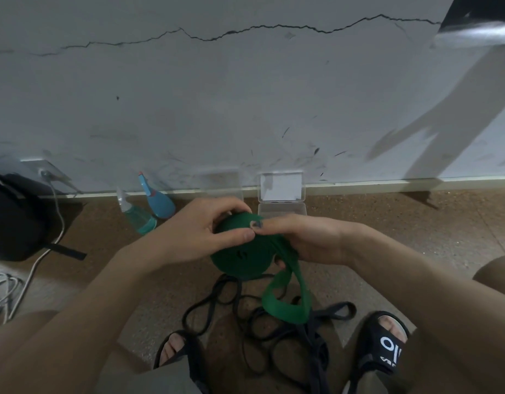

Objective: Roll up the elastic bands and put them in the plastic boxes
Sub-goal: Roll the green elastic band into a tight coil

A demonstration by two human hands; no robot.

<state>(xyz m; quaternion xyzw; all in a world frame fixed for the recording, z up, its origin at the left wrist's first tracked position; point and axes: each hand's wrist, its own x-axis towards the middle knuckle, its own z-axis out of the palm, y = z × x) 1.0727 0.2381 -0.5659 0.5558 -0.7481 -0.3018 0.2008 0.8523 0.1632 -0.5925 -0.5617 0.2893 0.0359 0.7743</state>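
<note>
A green elastic band (245,251) is partly wound into a thick roll held in front of me, above the floor. My left hand (200,231) grips the roll from the left, thumb on its face. My right hand (299,240) holds it from the right, thumb pressed on top. The band's loose loop (285,302) hangs down from the roll. Several black elastic bands (245,322) lie tangled on the floor between my feet. Two clear plastic boxes stand open against the wall: one (282,191) right of centre, another (223,183) partly hidden behind my left hand.
Two blue spray bottles (149,209) lie by the wall on the left. A black bag (15,220) and white cables (32,268) sit at far left. My sandalled feet (382,345) flank the black bands. The cracked white wall rises behind.
</note>
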